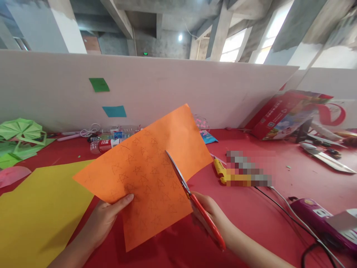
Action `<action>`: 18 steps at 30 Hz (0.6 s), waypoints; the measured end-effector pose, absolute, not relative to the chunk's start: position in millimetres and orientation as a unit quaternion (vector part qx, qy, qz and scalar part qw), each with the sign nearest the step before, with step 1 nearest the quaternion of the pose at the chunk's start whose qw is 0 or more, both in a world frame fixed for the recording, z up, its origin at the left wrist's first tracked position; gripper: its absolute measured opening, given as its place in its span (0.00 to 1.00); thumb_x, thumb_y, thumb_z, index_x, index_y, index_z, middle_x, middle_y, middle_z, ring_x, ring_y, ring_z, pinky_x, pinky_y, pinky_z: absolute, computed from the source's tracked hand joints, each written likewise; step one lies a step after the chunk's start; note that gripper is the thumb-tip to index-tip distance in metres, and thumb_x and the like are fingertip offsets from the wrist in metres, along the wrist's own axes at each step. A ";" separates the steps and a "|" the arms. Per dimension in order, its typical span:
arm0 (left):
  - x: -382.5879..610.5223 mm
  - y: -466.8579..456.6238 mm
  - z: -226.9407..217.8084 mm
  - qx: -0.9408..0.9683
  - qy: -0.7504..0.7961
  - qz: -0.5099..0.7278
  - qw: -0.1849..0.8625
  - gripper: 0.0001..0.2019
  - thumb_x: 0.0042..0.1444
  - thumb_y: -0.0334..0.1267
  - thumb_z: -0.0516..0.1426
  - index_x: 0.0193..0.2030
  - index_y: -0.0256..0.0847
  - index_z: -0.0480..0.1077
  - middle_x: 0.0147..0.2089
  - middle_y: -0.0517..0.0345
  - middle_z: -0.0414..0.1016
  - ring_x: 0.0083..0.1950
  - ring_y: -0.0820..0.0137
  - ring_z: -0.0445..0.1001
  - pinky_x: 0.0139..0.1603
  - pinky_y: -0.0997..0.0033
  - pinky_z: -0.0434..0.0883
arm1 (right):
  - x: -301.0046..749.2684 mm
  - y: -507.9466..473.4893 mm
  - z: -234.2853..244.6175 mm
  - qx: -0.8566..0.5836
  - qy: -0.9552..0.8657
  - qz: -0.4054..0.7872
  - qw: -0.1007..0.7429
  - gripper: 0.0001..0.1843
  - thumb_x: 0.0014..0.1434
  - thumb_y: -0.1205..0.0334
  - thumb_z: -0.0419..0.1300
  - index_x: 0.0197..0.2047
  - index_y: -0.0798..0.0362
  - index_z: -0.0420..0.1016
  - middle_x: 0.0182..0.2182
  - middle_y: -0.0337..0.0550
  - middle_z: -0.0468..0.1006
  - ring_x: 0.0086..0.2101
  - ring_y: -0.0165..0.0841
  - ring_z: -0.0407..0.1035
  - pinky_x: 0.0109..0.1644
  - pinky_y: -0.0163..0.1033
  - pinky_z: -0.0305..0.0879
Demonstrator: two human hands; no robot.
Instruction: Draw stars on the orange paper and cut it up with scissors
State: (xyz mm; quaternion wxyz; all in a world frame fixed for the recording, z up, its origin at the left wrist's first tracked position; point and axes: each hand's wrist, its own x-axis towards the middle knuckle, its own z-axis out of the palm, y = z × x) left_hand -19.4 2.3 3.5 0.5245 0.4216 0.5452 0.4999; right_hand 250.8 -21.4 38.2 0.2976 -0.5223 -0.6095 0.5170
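An orange sheet of paper [147, 160] covered with several hand-drawn stars is held up above the red table. My left hand [107, 217] pinches its lower left edge, thumb on top and the fingers hidden beneath. A pair of scissors [205, 216] with red handles is gripped in my right hand [208, 212], at the sheet's right side. One blade lies over the paper, pointing up and left, and a cut runs in from the right edge. The fingers of my right hand are partly hidden behind the handles and paper.
A yellow sheet [44, 208] lies at left, near green folded paper [21, 130]. Plastic bottles [104, 145] lie by the white partition [167, 82]. At right are a yellow glue gun [220, 171], cables, a purple case [315, 216] and a red bag [279, 115].
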 end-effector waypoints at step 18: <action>-16.5 -0.1 7.3 0.402 0.499 0.478 0.600 0.17 0.49 0.45 0.67 0.44 0.40 0.79 0.50 0.49 0.79 0.59 0.49 0.71 0.56 0.55 0.71 | 250.2 -23.1 39.3 -0.511 -0.575 0.555 0.316 0.25 0.59 0.40 0.52 0.23 0.50 0.53 0.13 0.28 0.56 0.16 0.22 0.50 0.22 0.33 0.47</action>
